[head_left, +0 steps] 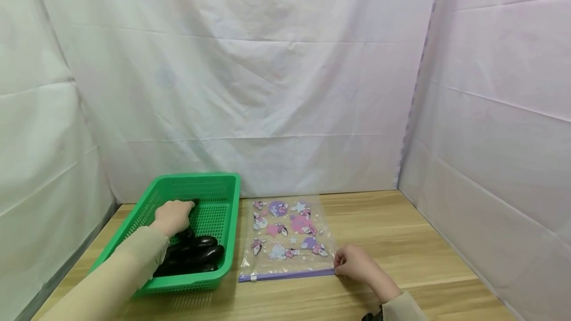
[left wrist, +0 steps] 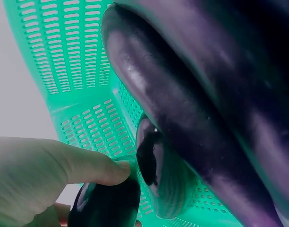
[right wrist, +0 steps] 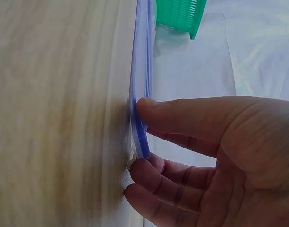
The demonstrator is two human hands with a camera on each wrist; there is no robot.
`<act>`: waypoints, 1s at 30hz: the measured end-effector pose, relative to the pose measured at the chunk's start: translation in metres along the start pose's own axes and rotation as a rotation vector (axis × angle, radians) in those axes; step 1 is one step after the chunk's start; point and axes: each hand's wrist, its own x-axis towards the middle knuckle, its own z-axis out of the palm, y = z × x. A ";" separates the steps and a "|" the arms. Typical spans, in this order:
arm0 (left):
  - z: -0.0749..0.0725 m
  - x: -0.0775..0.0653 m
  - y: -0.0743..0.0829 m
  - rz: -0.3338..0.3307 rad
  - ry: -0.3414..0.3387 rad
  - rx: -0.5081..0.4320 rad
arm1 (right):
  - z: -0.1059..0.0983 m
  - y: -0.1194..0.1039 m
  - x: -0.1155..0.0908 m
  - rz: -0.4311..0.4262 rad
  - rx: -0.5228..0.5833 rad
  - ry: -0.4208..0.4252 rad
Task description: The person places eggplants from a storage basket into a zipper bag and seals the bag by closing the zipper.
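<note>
Left hand [head_left: 173, 216] grips an eggplant [left wrist: 106, 205], right hand [head_left: 355, 265] pinches the slider bag [head_left: 289, 234]; looks like pickup, so probably a lift next.

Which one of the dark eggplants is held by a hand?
The eggplant at lower left in the left wrist view: the left hand grips it, while no finger is seen on the other eggplants.

Smooth, glossy eggplants [head_left: 202, 254], plastic bag [head_left: 287, 234]
</note>
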 end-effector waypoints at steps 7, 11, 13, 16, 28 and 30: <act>0.003 0.001 -0.004 0.003 0.016 -0.002 | 0.001 -0.001 0.002 -0.011 -0.042 0.055; 0.003 0.000 -0.003 -0.004 0.023 -0.010 | 0.001 -0.004 0.004 -0.021 -0.064 0.084; 0.002 -0.001 -0.003 -0.007 0.023 -0.015 | 0.001 -0.004 0.005 -0.027 -0.066 0.083; 0.001 0.000 -0.002 -0.010 0.019 -0.018 | 0.001 -0.004 0.005 -0.035 -0.075 0.082; -0.004 -0.001 0.000 -0.032 0.023 -0.018 | 0.002 -0.001 0.002 -0.012 -0.054 0.052; -0.006 -0.003 0.000 -0.028 0.028 -0.018 | 0.002 -0.001 0.002 -0.015 -0.048 0.046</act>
